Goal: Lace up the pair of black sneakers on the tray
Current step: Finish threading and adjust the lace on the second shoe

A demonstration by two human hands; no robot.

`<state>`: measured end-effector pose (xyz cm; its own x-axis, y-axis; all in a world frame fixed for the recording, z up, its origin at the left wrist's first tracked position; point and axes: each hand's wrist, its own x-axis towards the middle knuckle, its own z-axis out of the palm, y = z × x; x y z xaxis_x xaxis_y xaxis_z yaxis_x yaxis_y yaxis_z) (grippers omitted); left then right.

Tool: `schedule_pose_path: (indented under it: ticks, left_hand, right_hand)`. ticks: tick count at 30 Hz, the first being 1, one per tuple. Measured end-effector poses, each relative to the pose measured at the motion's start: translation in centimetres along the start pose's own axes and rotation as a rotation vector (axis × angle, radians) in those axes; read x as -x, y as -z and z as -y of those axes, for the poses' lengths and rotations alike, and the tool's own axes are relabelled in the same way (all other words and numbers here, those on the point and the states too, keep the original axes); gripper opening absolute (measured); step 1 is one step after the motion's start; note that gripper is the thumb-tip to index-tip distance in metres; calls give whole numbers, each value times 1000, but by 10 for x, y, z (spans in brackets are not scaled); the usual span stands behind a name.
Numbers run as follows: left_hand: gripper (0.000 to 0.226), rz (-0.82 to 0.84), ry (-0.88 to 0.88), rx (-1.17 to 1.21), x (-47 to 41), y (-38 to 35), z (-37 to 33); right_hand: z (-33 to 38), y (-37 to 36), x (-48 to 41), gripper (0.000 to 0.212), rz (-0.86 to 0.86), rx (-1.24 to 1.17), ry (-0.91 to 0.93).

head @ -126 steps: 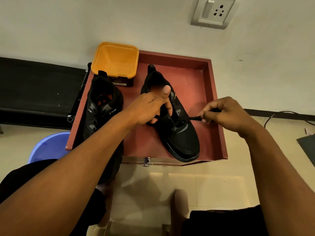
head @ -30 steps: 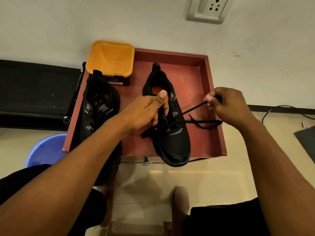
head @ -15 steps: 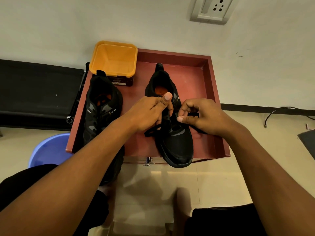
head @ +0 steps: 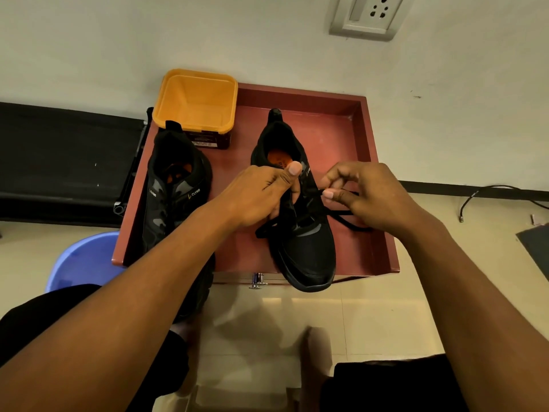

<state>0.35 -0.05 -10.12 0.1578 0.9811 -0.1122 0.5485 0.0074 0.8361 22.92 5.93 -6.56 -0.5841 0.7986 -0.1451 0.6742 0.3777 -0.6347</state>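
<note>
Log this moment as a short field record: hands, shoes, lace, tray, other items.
left hand: grips the right sneaker at its tongue
right hand: pinches the black lace beside the eyelets
left sneaker: untouched, on the tray's left side
tray: red, both sneaker toes overhang its near edge
yellow tub: far left corner, nothing visible inside
</note>
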Motion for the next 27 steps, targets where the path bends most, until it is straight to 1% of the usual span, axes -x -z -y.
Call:
schedule_pose_path:
  ticks: [2, 5, 6, 7, 10, 12, 13, 15, 16, 18, 19, 22, 23, 24, 27]
  left_hand:
    - [72, 5, 2, -3, 1, 1, 0]
    - [70, 10, -4, 9, 2, 0, -1]
    - [70, 6, -3, 14, 2, 0, -2]
    - [70, 4, 1, 17, 2, 0, -2]
    - [71, 8, 18, 23, 0, 1, -3]
    - [70, 13, 24, 29, 0, 1, -3]
    - [70, 14, 27, 32, 0, 1, -2]
    - [70, 17, 31, 40, 0, 1, -3]
    - [69, 15, 31, 37, 0, 2, -4]
    - [68, 10, 30, 21, 1, 2, -4]
    - [68, 10, 27, 13, 1, 2, -4]
    - [68, 18, 19, -3, 1, 1, -4]
    - [68, 17, 22, -5, 1, 1, -4]
    - [69, 16, 26, -7, 0, 1, -4]
    - [68, 25, 30, -5, 0, 1, -4]
  right_hand:
    - [-2, 1, -2, 10, 0, 76, -3]
    - [-12, 18, -1, 8, -152, 160, -95]
    - [-15, 22, -1, 9, -173, 169, -119]
    - [-16, 22, 1, 11, -156, 156, -137]
    - [-14, 13, 5, 20, -21, 35, -174]
    - [-12, 8, 4, 24, 5, 2, -153]
    - [-9, 7, 3, 21, 5, -24, -139]
    - [-3, 3, 1, 5, 28, -59, -98]
    - [0, 1, 1, 3, 57, -58, -69]
    - [1, -5, -2, 8, 91, -38, -23]
    - [0, -6, -3, 8, 72, -34, -17]
    - [-9, -1, -6, 9, -101, -36, -41]
    - [-12, 1, -6, 9, -136, -33, -50]
    - [-13, 2, -5, 10, -135, -35, -54]
    - [-11, -1, -3, 5, -25, -60, -33]
